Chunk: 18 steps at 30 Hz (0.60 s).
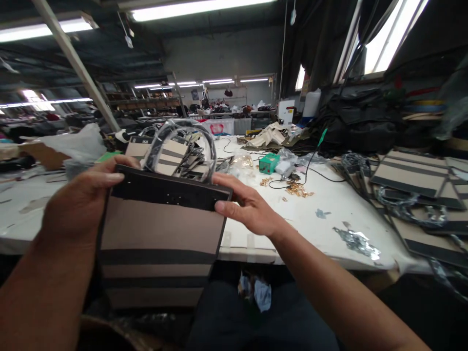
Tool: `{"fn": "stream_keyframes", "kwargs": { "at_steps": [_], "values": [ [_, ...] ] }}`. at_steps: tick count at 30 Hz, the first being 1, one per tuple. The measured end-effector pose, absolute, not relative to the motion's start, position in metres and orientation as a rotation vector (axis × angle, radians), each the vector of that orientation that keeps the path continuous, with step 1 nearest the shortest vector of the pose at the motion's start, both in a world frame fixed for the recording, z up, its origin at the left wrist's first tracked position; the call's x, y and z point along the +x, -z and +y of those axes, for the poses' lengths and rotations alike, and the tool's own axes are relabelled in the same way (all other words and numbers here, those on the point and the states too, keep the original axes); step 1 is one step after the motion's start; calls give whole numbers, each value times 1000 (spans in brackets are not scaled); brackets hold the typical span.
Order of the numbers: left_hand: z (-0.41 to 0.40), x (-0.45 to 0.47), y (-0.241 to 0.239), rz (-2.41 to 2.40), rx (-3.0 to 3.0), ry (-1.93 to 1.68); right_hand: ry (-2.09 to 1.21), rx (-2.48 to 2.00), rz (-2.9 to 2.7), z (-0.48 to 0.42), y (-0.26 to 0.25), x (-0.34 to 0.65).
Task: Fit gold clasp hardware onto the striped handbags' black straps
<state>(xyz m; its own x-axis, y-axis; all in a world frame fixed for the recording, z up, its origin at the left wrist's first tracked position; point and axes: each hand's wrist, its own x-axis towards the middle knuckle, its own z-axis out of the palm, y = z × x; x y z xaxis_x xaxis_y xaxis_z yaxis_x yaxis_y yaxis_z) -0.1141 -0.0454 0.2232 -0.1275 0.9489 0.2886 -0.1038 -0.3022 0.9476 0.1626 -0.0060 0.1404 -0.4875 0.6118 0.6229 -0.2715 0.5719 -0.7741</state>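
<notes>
Between my two hands hangs a beige bag panel (pixel 164 229) with black stripes and a black top band dotted with small holes. A looped handle (pixel 210 146) in clear plastic wrap rises behind its top edge. My left hand (pixel 78 197) grips the upper left corner, thumb on the front face. At the upper right corner my right hand (pixel 244 202) pinches the band, its thumb in front and its fingers behind. The panel is held upright in front of the table's near edge, above my lap. Its back side is hidden.
On the white table (pixel 263 219) stands a green box (pixel 269 164) with a black cable, beside scattered gold-coloured metal pieces (pixel 302 190). Similar striped panels (pixel 409 173) are piled at the right, more behind my panel. Small silvery pieces (pixel 358 242) lie near the front edge.
</notes>
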Motion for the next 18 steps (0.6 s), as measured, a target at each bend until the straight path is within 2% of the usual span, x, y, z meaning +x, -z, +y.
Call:
{"fn": "stream_keyframes", "kwargs": {
  "at_steps": [3, 6, 8, 12, 15, 18],
  "values": [
    [-48, -115, -199, 1119, 1300, -1275, -913, -357, -1912, -38, -112, 170],
    [-48, -96, -161, 1138, 1274, -944, -790, -537, -2009, -79, -63, 186],
    [-43, -75, -136, 1142, 1345, -757, -861, -746, -1944, -107, -24, 196],
    [-20, -26, -96, 1052, 1577, -535, -1331, -1122, -1534, -146, 41, 210],
    [1, 8, -69, 945, 1739, -462, -1473, -1207, -1234, -156, 67, 214],
    [15, 28, -41, 986, 1898, -574, -1510, -1233, -1058, -154, 81, 216]
  ]
}}
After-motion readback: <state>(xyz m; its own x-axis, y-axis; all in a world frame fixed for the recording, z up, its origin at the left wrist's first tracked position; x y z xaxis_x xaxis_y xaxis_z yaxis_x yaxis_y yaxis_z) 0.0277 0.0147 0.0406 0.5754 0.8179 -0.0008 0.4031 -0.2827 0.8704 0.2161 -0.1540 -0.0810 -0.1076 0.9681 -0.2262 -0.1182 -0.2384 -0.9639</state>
